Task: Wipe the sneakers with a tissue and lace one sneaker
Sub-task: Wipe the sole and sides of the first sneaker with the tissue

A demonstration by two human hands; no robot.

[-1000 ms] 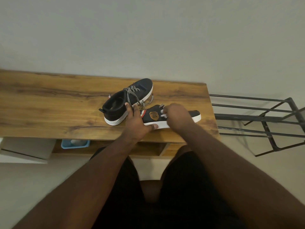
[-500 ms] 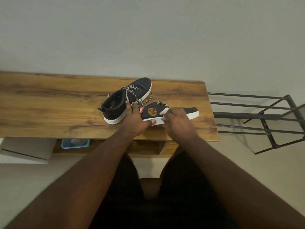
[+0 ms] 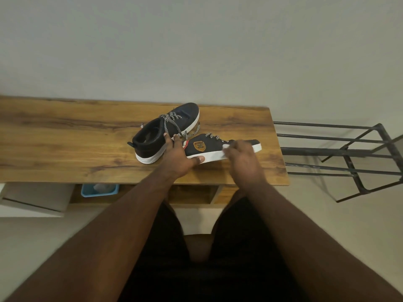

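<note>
The near sneaker [image 3: 220, 147] lies on its side by the front edge of the surface [image 3: 65, 149], long axis left to right, toe toward the right edge. The left hand [image 3: 178, 158] grips its heel end. The right hand [image 3: 244, 155], blurred, pinches a tissue [image 3: 225, 146] against the middle of the shoe.

A wooden table [image 3: 65, 144] stands against a plain grey wall [image 3: 196, 46]; a black metal rack [image 3: 349, 151] stands beside it on the pale floor [image 3: 359, 214].
</note>
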